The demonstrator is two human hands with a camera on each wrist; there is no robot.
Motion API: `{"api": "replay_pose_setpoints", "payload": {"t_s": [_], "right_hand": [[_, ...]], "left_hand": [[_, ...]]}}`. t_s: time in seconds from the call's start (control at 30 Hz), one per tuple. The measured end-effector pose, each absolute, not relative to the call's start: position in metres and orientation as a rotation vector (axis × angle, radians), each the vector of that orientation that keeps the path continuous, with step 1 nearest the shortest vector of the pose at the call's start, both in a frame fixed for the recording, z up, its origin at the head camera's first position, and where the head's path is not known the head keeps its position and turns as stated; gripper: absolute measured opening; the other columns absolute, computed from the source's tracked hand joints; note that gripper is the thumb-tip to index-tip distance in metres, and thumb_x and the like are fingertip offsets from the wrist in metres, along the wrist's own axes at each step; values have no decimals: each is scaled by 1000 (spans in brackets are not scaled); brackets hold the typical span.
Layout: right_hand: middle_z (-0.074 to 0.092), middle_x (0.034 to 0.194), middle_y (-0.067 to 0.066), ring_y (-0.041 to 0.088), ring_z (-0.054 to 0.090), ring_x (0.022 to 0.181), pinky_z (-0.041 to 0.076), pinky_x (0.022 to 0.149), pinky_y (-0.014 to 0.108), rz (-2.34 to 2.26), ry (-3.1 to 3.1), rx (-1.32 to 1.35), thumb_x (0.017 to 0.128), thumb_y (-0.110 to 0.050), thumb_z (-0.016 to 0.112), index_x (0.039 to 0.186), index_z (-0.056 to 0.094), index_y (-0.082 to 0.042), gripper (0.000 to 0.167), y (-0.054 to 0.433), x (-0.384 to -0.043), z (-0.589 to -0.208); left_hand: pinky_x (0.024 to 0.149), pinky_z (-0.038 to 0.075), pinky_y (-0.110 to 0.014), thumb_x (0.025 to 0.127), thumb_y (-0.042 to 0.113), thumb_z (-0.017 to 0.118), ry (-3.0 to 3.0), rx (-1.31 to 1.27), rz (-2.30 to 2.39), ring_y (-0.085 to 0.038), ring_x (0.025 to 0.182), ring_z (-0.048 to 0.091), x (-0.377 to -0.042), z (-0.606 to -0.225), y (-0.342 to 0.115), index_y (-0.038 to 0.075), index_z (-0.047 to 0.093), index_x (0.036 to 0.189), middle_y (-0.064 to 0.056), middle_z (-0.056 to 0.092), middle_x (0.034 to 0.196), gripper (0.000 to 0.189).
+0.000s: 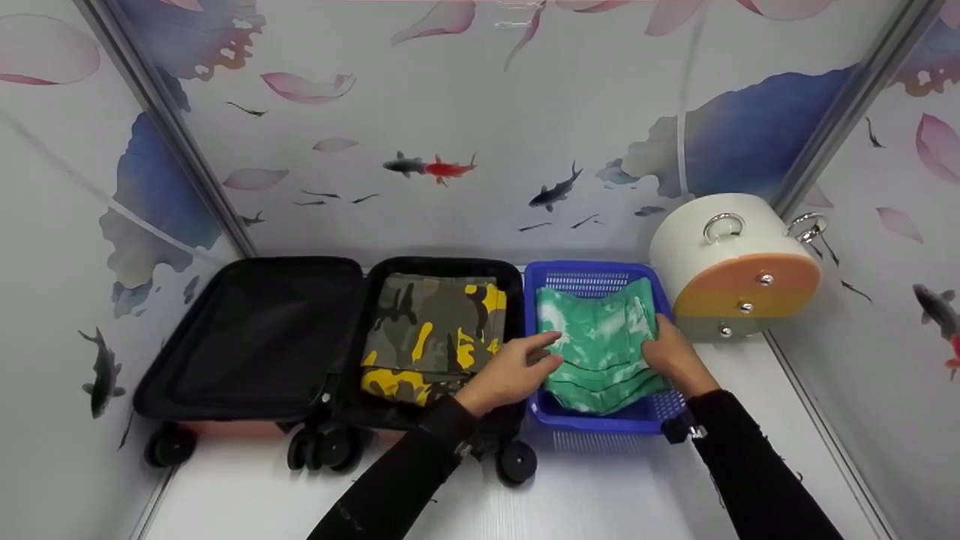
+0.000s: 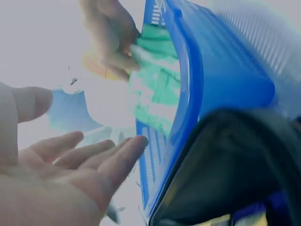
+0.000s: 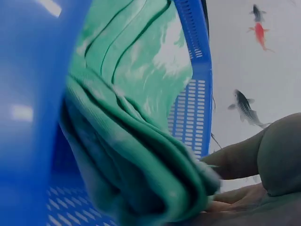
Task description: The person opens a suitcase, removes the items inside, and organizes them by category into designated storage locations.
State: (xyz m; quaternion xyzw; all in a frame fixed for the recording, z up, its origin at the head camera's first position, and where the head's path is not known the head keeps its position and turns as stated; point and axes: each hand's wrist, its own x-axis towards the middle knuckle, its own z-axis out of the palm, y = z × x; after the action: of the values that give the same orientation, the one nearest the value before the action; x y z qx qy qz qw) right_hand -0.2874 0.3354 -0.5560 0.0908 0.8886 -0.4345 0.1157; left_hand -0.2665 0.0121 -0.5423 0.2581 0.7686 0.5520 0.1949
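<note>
R hand [image 1: 677, 358] grip pinches folded grn/wht tie-dye cloth [image 1: 596, 330] in blue plastic basket [image 1: 600, 426]. L hand [image 1: 510, 373] grip is spread, nr cloth.

From above and just short of the basket [image 1: 592, 425], the head camera looks forward and down, far enough back to fit the suitcase [image 1: 262, 345] left of it. The left wrist camera sits near the basket's left, turned sideways, facing across it. The right wrist camera, closer, looks over its rim toward the wall [image 3: 235, 56]. All three share the basket and green cloth [image 1: 592, 322].
</note>
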Motion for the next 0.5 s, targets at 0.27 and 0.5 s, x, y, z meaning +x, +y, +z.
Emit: {"api": "replay_pose_setpoints", "payload": {"t_s": [0.27,0.5], "right_hand": [[38,175,29,49,36,164,33,132,64,-1377,2796,113,115,-24,49,169,40,-1,59,304,-275,-525],[38,176,24,43,46,160,44,129,51,-1992,2172,-65,121,-17,36,174,26,-4,56,244,-274,-515]], "left_hand": [[124,48,-50,117,41,55,2357,523,1531,-32,152,57,-280,-522,-47,18,50,166,-13,57,166,55],[131,39,-53,118,38,53,2482,213,1455,-38,163,43,-308,-518,-102,17,29,176,-18,40,177,66]]}}
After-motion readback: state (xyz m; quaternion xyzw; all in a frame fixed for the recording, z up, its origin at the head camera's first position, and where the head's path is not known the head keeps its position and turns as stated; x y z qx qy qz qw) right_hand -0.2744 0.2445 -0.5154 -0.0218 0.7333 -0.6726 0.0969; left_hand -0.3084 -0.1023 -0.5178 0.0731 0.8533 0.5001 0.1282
